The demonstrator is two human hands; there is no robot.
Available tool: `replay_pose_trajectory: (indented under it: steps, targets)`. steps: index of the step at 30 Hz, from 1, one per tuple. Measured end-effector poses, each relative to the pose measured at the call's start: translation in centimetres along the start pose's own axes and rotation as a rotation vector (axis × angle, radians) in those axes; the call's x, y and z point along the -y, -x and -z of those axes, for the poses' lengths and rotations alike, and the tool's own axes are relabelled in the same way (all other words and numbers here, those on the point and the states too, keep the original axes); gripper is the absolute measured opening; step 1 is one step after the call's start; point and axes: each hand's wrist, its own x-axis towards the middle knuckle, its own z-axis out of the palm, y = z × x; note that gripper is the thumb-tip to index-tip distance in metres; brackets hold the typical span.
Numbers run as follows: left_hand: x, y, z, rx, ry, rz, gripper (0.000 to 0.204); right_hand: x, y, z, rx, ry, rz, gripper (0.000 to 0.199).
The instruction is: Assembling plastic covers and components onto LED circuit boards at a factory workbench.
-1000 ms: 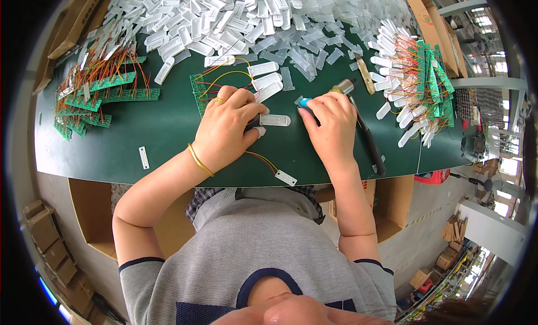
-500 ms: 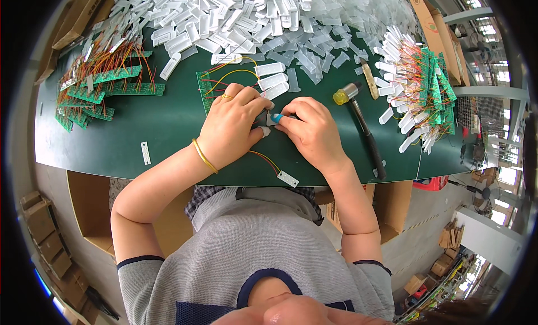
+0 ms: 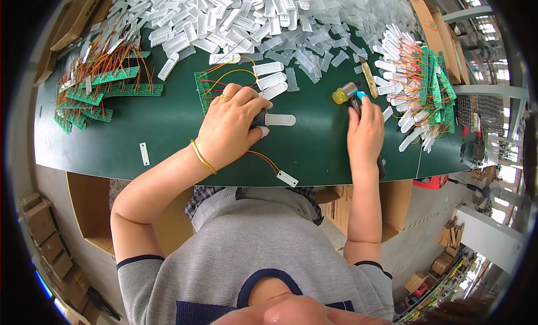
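A white plastic housing (image 3: pixel 278 120) is pressed to the green worktop (image 3: pixel 319 151) beneath the closed left hand (image 3: pixel 232 126); a yellow-headed mallet (image 3: pixel 350 95) is gripped by the right hand (image 3: pixel 364 135), beside a small white label (image 3: pixel 287 178).

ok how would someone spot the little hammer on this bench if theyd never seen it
Start at the dark green table and go to its right side, beside the pile of boards with white tabs. The right hand lies on the hammer. Its yellow head stands out: everything around it is white plastic or green board.

left hand (image 3: pixel 232 126) pressing white casing (image 3: pixel 278 120), right hand (image 3: pixel 364 135) gripping mallet (image 3: pixel 347 93)
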Motion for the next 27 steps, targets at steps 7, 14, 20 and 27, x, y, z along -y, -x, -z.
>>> replay_pose_trajectory:
  steps: [7, 14, 20, 27]
  targets:
    - [0.4, 0.1, 0.0, 0.003, -0.015, 0.0, 0.05, 4.8, -0.2, 3.9, 0.084, -0.26, 0.352, 0.02]
    - [0.4, 0.0, -0.2, -0.012, -0.018, -0.014, 0.051, 9.6, 1.8, 3.7, 0.045, -0.528, 0.393, 0.022]
    - [0.5, 0.2, 0.0, -0.016, -0.014, -0.011, 0.051, 8.2, 2.3, 4.7, 0.046, -0.512, 0.271, 0.018]
    - [0.8, 0.6, 0.4, -0.015, -0.006, 0.0, 0.051, 4.4, 1.7, 3.1, 0.052, -0.331, 0.147, 0.017]
